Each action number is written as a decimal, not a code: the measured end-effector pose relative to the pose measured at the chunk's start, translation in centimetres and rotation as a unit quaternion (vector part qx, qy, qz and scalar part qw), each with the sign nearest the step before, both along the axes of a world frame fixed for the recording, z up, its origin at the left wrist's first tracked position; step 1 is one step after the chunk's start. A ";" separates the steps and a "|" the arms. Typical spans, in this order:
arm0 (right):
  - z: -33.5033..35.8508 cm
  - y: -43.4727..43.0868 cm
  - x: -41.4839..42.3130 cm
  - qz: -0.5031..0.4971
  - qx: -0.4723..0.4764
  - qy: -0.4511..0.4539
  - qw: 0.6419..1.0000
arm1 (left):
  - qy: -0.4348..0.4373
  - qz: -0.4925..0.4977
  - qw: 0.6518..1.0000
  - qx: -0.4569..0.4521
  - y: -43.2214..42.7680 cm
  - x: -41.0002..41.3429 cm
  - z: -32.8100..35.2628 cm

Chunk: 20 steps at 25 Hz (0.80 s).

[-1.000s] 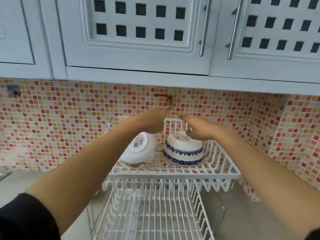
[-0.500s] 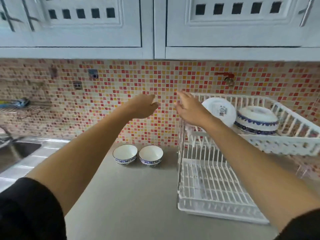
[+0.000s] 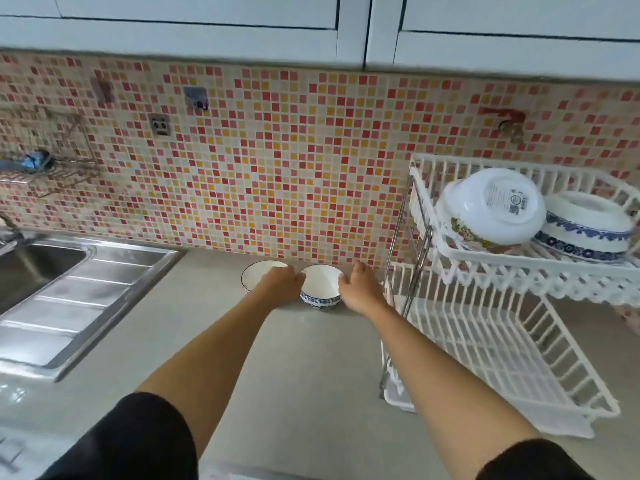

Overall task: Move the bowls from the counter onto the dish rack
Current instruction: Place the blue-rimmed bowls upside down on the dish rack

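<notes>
Two small white bowls with blue patterns stand side by side on the grey counter (image 3: 304, 358) against the tiled wall. My left hand (image 3: 281, 286) lies over the right part of the left bowl (image 3: 257, 274), fingers curled at its rim. My right hand (image 3: 360, 289) touches the right rim of the right bowl (image 3: 320, 284) with the thumb; its fingers are hidden behind the bowl. To the right stands the white two-tier dish rack (image 3: 519, 268). Its upper tier holds a tilted, upturned white bowl (image 3: 491, 206) and an upturned blue-patterned bowl (image 3: 585, 230). The lower tier (image 3: 502, 358) holds nothing.
A steel sink with drainboard (image 3: 69, 289) fills the left side. A wire shelf (image 3: 45, 164) and a socket (image 3: 160, 125) are on the tiled wall, and a red tap (image 3: 509, 123) above the rack. White cabinets (image 3: 207, 26) hang overhead.
Both hands left the rack's upper tier, swung left and dropped to the two bowls on the counter. The view tilted down and left with them.
</notes>
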State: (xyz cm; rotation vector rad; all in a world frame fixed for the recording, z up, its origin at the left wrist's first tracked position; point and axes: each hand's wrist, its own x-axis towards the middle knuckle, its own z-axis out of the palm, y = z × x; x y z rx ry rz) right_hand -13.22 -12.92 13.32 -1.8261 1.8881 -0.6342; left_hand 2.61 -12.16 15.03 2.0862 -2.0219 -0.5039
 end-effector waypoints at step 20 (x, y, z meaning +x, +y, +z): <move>-17.5 -17.7 1.8 -0.208 0.181 -0.152 0.949 | 0.041 0.118 0.981 0.146 -18.5 -2.1 -19.2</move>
